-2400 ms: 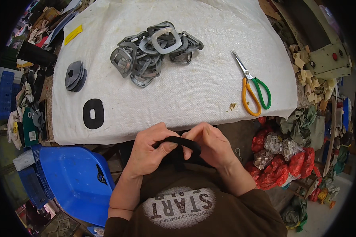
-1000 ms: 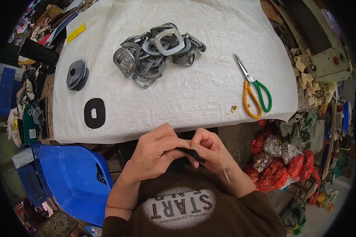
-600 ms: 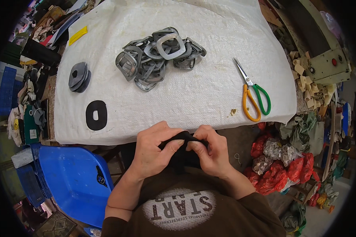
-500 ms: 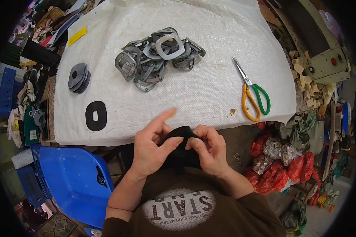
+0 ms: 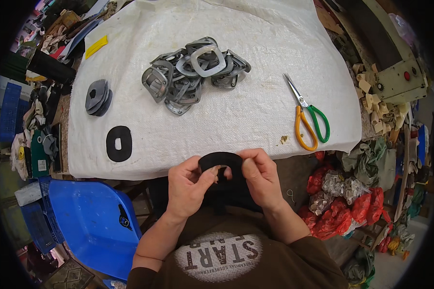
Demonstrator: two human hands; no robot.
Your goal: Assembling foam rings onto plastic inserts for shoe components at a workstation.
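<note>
Between both hands, just off the table's near edge, a black soft ring-shaped piece [image 5: 221, 158] is bent into an arch. My left hand [image 5: 188, 185] pinches its left side, thumb in front. The right side is gripped between thumb and fingers of my right hand [image 5: 261, 180]. A similar flat black oval piece with a slot in the middle [image 5: 114, 150] lies on the table at the near left. Beyond it sits a small stack of grey pieces with holes [image 5: 95, 99]. A heap of grey metal square frames [image 5: 181, 79] lies at the table's centre.
Scissors with one orange and one green handle [image 5: 305, 126] lie on the white woven table cover [image 5: 255, 113], at the right. A yellow strip [image 5: 96, 46] lies far left. A blue plastic tub [image 5: 84, 212] stands left below the table; red plastic bags [image 5: 330, 214] sit right below it.
The black piece has been opened out from a folded bunch into an arch. My left index finger, stretched out before, has come down onto it, and my hands have moved slightly apart.
</note>
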